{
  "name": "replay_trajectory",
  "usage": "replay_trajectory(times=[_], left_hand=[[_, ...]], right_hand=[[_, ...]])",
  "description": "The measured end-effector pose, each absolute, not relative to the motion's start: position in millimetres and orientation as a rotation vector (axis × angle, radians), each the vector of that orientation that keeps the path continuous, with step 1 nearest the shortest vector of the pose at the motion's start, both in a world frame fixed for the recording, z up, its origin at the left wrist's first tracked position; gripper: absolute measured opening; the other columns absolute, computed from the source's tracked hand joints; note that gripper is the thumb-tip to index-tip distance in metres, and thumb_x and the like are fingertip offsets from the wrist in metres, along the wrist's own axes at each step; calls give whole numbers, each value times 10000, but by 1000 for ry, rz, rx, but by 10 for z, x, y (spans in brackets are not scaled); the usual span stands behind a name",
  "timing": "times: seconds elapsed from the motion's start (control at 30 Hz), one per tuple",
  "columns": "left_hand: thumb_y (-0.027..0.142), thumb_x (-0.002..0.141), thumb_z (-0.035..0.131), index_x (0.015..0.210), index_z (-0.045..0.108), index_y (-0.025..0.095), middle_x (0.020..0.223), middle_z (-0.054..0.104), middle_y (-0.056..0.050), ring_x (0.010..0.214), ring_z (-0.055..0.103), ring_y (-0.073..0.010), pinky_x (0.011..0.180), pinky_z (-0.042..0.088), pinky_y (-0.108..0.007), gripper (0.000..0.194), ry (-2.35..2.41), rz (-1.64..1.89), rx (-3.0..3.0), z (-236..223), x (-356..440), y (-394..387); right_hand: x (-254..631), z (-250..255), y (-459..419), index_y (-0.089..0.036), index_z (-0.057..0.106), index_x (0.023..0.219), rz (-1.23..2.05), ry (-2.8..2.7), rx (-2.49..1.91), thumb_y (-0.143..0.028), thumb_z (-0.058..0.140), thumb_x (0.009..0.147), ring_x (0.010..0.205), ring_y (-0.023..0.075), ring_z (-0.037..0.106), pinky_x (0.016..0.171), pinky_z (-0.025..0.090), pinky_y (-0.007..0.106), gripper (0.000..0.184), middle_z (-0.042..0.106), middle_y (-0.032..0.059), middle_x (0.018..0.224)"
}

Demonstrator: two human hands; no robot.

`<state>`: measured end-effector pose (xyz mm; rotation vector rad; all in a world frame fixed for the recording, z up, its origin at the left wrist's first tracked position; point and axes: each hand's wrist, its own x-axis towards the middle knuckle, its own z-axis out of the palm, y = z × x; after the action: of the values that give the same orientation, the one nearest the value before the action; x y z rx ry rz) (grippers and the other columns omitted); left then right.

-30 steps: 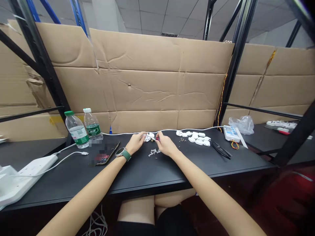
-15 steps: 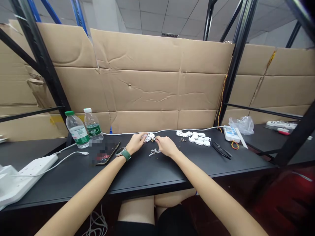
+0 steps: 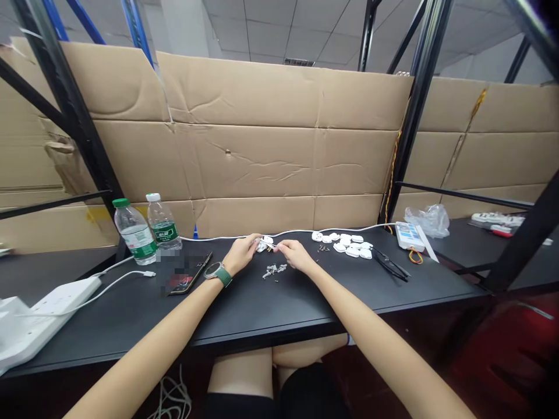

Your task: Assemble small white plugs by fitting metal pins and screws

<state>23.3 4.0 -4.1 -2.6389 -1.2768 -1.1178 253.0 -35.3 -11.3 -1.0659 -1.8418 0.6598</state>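
My left hand (image 3: 240, 255), with a watch on its wrist, has its fingers closed at a small white plastic part (image 3: 264, 244). Opposite it, my right hand (image 3: 297, 255) pinches the end of a thin, light-coloured rod (image 3: 269, 244) that reaches across to the white part. The rod's exact kind is too small to make out. Small grey pieces (image 3: 274, 270) lie in a loose pile just in front of the hands. Right of my right hand are several rounded white plastic pieces (image 3: 353, 251) and a few tiny screw-like bits (image 3: 323, 248).
A black two-handled tool (image 3: 391, 266) and a white device (image 3: 409, 235) lie to the right. On the left are a phone (image 3: 190, 276), two water bottles (image 3: 138, 237) (image 3: 165, 227) and a white power strip (image 3: 52, 317). Cardboard (image 3: 262, 157) walls off the back.
My right hand has shifted slightly right, away from my left, showing more of the rod and grey pieces. My left hand stays at the white part.
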Motion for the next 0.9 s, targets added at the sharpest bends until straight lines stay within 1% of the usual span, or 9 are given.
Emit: replay_trajectory(times=[0.1, 0.23, 0.33, 0.4, 0.47, 0.6, 0.73, 0.9], left_hand=[[391, 1029, 380, 1215, 670, 177, 899, 773, -70, 806, 731, -226, 792, 525, -316, 406, -1364, -1168, -2638, -61, 268, 28], [389, 1015, 400, 1193, 679, 173, 833, 762, -62, 791, 741, -229, 774, 532, -315, 395, -1444, -1189, -2640, -60, 273, 7], [394, 1009, 404, 1168, 687, 170, 830, 761, -63, 802, 743, -231, 776, 532, -315, 394, -1492, -1214, -2624, -38, 237, 1], [397, 1010, 399, 1164, 688, 165, 853, 766, -64, 802, 740, -224, 785, 531, -312, 401, -1500, -1236, -2626, -18, 215, -6], [399, 1009, 401, 1164, 691, 166, 874, 770, -62, 807, 734, -218, 802, 528, -310, 403, -1481, -1232, -2626, 2, 209, -20], [393, 1012, 394, 1192, 687, 167, 876, 766, -57, 824, 718, -217, 830, 515, -318, 412, -1428, -1189, -2639, 23, 244, -58], [380, 1020, 380, 1226, 676, 172, 873, 764, -53, 818, 714, -215, 806, 509, -316, 417, -1381, -1165, -2695, 2, 284, -66], [373, 1020, 387, 1242, 670, 173, 824, 755, -48, 786, 711, -216, 788, 504, -318, 412, -1340, -1128, -2718, -32, 292, -30]], right_hand=[[2546, -111, -381, -201, 670, 820, 509, -1894, -1099, -296, 501, 958, 721, 165, 582, 701, 400, 257, 238, 658, 9, 753], [2596, -107, -397, -225, 589, 812, 370, -1914, -1222, -356, 478, 983, 658, 170, 538, 664, 352, 273, 242, 598, -7, 683], [2632, -131, -367, -232, 517, 798, 361, -1911, -1186, -366, 542, 937, 656, 166, 528, 664, 366, 268, 194, 584, -25, 700], [2640, -155, -341, -235, 467, 777, 412, -1977, -1113, -292, 609, 864, 664, 159, 540, 679, 391, 264, 176, 599, -38, 714], [2633, -178, -320, -239, 414, 759, 503, -2044, -1025, -193, 619, 810, 698, 159, 587, 710, 424, 265, 216, 643, -38, 736], [2600, -224, -290, -248, 338, 748, 667, -2064, -902, -87, 584, 784, 801, 177, 698, 751, 481, 272, 296, 719, -11, 800], [2572, -275, -258, -247, 332, 741, 608, -2134, -914, -32, 591, 768, 832, 190, 724, 734, 482, 265, 337, 729, -5, 795], [2538, -298, -243, -241, 356, 744, 514, -2170, -950, -22, 592, 782, 823, 179, 715, 729, 460, 247, 324, 709, -13, 777]])
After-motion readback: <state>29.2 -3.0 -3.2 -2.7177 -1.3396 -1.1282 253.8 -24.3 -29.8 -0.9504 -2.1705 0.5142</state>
